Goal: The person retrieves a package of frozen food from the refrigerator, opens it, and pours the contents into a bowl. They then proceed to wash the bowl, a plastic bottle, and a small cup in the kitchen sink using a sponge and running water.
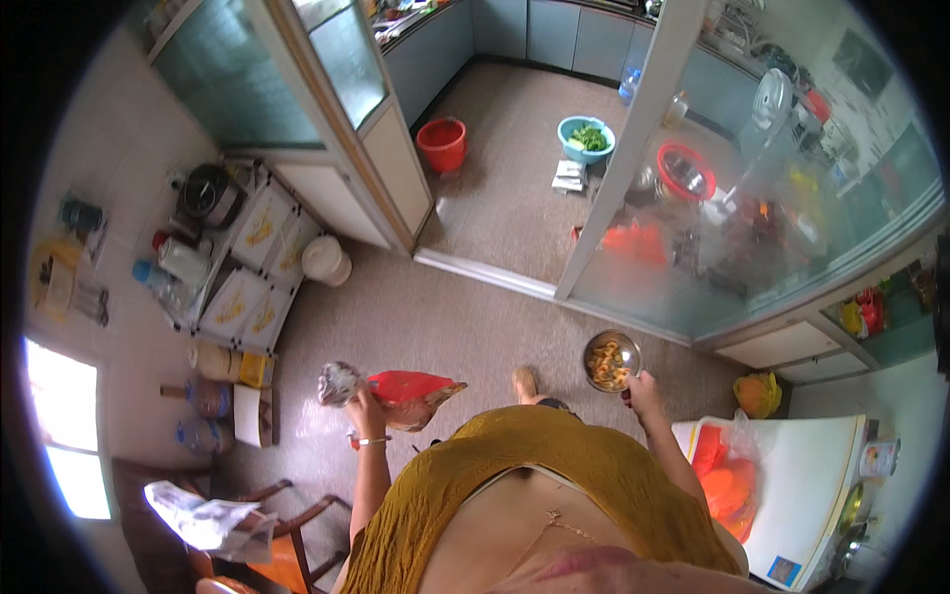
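Observation:
Gathered in my left hand [361, 410] is the top of a plastic food bag [410, 399] with a red panel and brownish contents. The bag hangs out to the right of the hand, and its crumpled clear end sticks out to the left. My right hand [643, 395] grips the rim of a round metal bowl [630, 347]. Inside the bowl lie orange-brown food pieces [608, 365], too small to name for sure. Both hands are held out in front of my body, well apart, above the floor.
Ahead, a sliding-door track [486, 275] crosses the floor. Beyond it stand a red bucket [442, 145] and a blue basin [585, 157] of leafy greens. A white lidded bucket [326, 261] sits by the left cabinet. A wooden chair [297, 546] is at lower left, a white freezer [805, 475] at right.

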A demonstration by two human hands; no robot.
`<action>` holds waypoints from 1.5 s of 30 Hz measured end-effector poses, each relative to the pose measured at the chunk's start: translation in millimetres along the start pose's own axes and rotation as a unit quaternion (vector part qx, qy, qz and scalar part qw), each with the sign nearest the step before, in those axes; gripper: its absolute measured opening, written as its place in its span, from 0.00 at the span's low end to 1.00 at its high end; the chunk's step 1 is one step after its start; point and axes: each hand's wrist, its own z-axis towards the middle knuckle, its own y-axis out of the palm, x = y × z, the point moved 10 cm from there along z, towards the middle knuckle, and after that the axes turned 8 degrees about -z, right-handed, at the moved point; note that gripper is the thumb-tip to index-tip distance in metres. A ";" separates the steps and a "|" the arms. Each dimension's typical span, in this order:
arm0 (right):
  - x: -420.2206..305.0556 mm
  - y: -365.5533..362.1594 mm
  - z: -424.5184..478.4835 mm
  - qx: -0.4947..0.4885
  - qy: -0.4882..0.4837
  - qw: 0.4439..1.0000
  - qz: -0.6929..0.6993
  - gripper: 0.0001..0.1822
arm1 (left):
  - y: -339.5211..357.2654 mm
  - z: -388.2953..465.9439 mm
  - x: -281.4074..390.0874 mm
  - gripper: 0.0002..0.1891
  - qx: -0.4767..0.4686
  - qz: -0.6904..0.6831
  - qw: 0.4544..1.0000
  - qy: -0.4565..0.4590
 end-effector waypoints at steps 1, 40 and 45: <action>-18.1 16.4 23.9 -0.015 0.002 1.000 0.020 0.12 | 14.5 18.7 22.8 0.16 0.000 -0.026 0.999 0.034; -597.6 114.7 746.3 -0.039 -0.052 0.988 0.142 0.08 | 660.2 694.5 117.6 0.20 -0.103 0.010 0.994 0.031; -675.8 122.9 831.4 -0.046 -0.072 0.985 0.152 0.08 | 757.0 759.2 167.8 0.18 -0.100 0.027 0.985 0.139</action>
